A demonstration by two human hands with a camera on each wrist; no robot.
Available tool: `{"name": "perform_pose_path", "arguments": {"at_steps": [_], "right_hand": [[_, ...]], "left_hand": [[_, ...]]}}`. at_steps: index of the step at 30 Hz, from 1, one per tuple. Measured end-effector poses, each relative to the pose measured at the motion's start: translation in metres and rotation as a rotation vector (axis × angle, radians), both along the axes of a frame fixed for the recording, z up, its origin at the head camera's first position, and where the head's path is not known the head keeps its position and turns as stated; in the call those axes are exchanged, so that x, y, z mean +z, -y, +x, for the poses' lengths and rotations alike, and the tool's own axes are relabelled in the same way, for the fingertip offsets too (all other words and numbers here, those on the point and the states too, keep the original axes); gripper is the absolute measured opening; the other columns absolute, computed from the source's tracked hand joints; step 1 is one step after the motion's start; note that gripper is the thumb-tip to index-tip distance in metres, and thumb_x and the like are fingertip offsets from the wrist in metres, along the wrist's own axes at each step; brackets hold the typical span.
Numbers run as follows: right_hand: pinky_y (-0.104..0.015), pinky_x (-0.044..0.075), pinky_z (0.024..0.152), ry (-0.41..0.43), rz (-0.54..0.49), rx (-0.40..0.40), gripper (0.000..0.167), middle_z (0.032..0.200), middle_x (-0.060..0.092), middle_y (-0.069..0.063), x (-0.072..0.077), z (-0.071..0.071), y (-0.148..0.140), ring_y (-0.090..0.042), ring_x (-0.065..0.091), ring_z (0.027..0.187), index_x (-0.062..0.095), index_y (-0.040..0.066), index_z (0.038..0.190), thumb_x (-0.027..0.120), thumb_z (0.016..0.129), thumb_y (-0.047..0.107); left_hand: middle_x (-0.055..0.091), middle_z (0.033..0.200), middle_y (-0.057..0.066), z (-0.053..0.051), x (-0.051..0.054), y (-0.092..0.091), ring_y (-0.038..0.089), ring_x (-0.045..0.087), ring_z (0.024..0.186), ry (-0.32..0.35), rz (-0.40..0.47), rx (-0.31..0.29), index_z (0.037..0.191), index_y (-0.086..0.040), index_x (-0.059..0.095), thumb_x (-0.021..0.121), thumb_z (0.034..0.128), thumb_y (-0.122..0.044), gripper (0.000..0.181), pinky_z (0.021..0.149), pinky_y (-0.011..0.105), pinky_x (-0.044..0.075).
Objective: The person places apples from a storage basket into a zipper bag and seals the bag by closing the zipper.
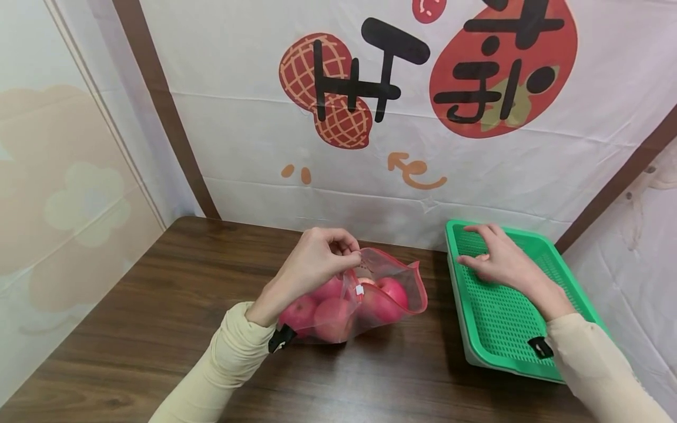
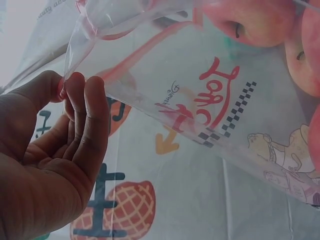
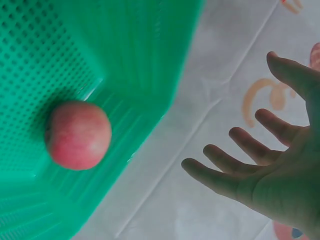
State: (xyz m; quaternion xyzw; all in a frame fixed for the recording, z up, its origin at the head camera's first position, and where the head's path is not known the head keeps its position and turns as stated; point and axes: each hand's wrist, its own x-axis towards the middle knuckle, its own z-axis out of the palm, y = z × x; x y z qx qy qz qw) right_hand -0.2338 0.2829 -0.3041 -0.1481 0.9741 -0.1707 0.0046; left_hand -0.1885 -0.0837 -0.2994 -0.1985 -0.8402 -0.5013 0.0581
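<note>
A clear plastic bag with a red zip edge [image 1: 418,288] lies on the table, several red apples [image 1: 333,317] inside and its mouth facing right. The left hand [image 1: 317,258] pinches the bag's upper edge between thumb and fingers; in the left wrist view the same hand [image 2: 60,135] grips the rim of the bag [image 2: 225,115]. Above the far left part of a green basket [image 1: 518,364] is the right hand [image 1: 502,258], fingers spread, holding nothing. One apple [image 3: 79,135] sits in the basket near a corner, apart from the right hand [image 3: 265,160] and partly hidden by it in the head view.
The brown wooden table [image 1: 174,305] carries the bag at its middle and the basket at its right. A white printed cloth [image 1: 238,147] hangs behind the table's back edge, close to the basket. Another pale cloth hangs at the left.
</note>
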Motion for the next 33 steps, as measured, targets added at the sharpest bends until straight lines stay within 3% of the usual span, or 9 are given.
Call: {"name": "perform_pose_path", "arguments": {"at_steps": [4,9,17,20,24,33], "right_hand": [[-0.064,0.043,0.095,0.008,0.020,-0.029,0.081,0.143,0.034,-0.029,-0.005,-0.010,-0.013,-0.043,0.051,0.118,0.034,0.004,0.150,0.065,0.091,0.050],[-0.067,0.042,0.094,0.058,0.035,-0.038,0.083,0.145,0.029,-0.032,-0.013,-0.021,-0.028,-0.050,0.042,0.125,0.029,0.002,0.152,0.067,0.091,0.045],[-0.068,0.042,0.091,0.092,0.076,-0.031,0.084,0.139,0.031,-0.040,-0.028,-0.036,-0.051,-0.054,0.044,0.119,0.030,-0.006,0.149,0.065,0.092,0.046],[-0.068,0.042,0.090,0.092,0.090,-0.027,0.078,0.136,0.032,-0.043,-0.036,-0.041,-0.058,-0.056,0.044,0.117,0.032,-0.009,0.147,0.065,0.093,0.038],[-0.061,0.048,0.081,0.116,0.112,-0.029,0.074,0.129,0.035,-0.043,-0.049,-0.050,-0.066,-0.054,0.050,0.108,0.035,-0.011,0.144,0.067,0.090,0.028],[-0.052,0.051,0.069,0.220,0.133,-0.042,0.080,0.133,0.025,-0.045,-0.067,-0.059,-0.069,-0.054,0.054,0.101,0.032,-0.009,0.146,0.071,0.086,0.027]], "left_hand": [[0.063,0.069,-0.005,0.001,0.000,0.001,0.012,0.058,0.062,0.006,0.002,0.002,0.076,-0.021,0.071,0.067,0.0780,-0.015,0.007,0.058,0.024,0.049],[0.063,0.069,-0.004,0.001,0.000,0.001,0.012,0.058,0.061,0.013,0.013,0.003,0.075,-0.022,0.070,0.067,0.0781,-0.014,0.009,0.057,0.025,0.049],[0.063,0.069,-0.004,0.002,-0.001,0.000,0.011,0.058,0.061,0.002,0.020,-0.006,0.075,-0.020,0.071,0.067,0.0779,-0.014,0.008,0.056,0.024,0.049],[0.063,0.069,-0.005,0.003,-0.001,0.000,0.011,0.057,0.060,-0.001,0.019,-0.006,0.075,-0.021,0.070,0.067,0.0776,-0.014,0.008,0.056,0.024,0.049],[0.063,0.068,-0.005,0.003,0.000,0.000,0.011,0.057,0.060,-0.008,0.019,-0.005,0.074,-0.022,0.070,0.067,0.0773,-0.013,0.009,0.056,0.024,0.048],[0.062,0.069,-0.005,0.005,-0.001,-0.001,0.011,0.057,0.062,-0.007,0.014,-0.002,0.074,-0.022,0.070,0.067,0.0773,-0.013,0.010,0.057,0.024,0.048]]}}
